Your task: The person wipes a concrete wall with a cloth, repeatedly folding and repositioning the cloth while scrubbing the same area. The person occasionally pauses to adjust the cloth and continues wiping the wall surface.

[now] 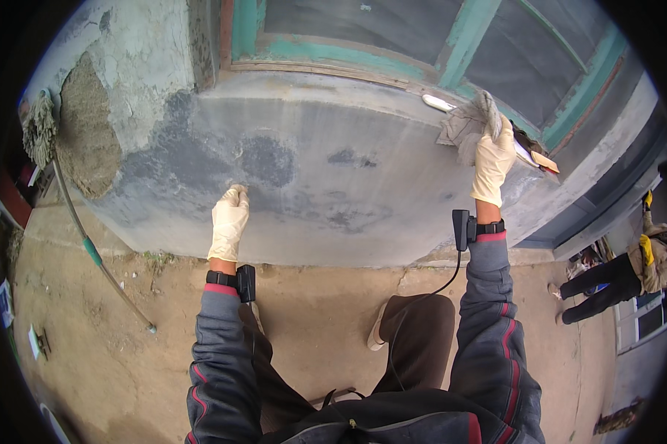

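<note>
My right hand (495, 152), in a cream rubber glove, grips a crumpled grey cloth (466, 125) at the window ledge. Beside the cloth on the ledge lies a white object (438, 103), partly covered. Past my right hand, several small things lie on the ledge, among them a flat orange-tan piece (544, 162). My left hand (230, 219), gloved alike, is held before the grey plastered wall (333, 139) under the window. Its fingers are curled together, and nothing shows in them. Whether its fingertips touch the wall is unclear.
Above the ledge is a window with a worn green wooden frame (339, 55). A string mop (40, 130) leans upside down against the wall at the left. At the far right, another person (622, 272) in yellow gloves stands on the bare ground (322, 333).
</note>
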### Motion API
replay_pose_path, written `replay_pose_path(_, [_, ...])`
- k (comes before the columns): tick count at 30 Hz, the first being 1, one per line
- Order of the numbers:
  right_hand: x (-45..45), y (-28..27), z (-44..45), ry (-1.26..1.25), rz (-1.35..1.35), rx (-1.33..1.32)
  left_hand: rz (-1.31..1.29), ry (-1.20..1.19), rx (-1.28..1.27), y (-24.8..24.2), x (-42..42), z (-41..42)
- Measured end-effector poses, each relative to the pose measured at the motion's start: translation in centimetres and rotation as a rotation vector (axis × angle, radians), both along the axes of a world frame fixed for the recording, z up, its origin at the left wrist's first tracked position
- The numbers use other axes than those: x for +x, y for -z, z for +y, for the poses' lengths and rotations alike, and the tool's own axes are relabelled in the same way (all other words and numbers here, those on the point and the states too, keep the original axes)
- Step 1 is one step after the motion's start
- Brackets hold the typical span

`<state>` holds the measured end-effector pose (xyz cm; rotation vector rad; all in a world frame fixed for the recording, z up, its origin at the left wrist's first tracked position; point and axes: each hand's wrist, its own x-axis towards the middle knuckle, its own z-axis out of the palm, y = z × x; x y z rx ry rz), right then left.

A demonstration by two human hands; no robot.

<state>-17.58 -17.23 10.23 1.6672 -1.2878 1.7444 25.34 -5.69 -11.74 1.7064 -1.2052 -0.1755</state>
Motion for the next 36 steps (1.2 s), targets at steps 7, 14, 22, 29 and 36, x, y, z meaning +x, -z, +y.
replay_pose_path(7, [10.1,4.2,0.8,-0.347,0.395,-0.019,-0.214,0.037,0.018,0.0,-0.7,-0.1])
replay_pose_path(14, [13.4,0.8,3.6,-0.879,-0.206,0.238,-0.243,0.023,0.025,-0.3,0.1,0.5])
replay_pose_path(22, [12.7,2.0,-1.1,0.094,0.367,0.213,-0.23,-0.006,0.084,-0.8,2.2,2.3])
replay_pose_path(29, [25.4,2.3,-1.2,-0.249,0.444,-0.07,-0.198,-0.049,0.033,-0.8,3.2,3.0])
replay_pose_path(36, [28.1,0.1,1.5,-1.091,-0.003,0.276,-0.22,-0.064,0.052,-1.5,3.7,3.1])
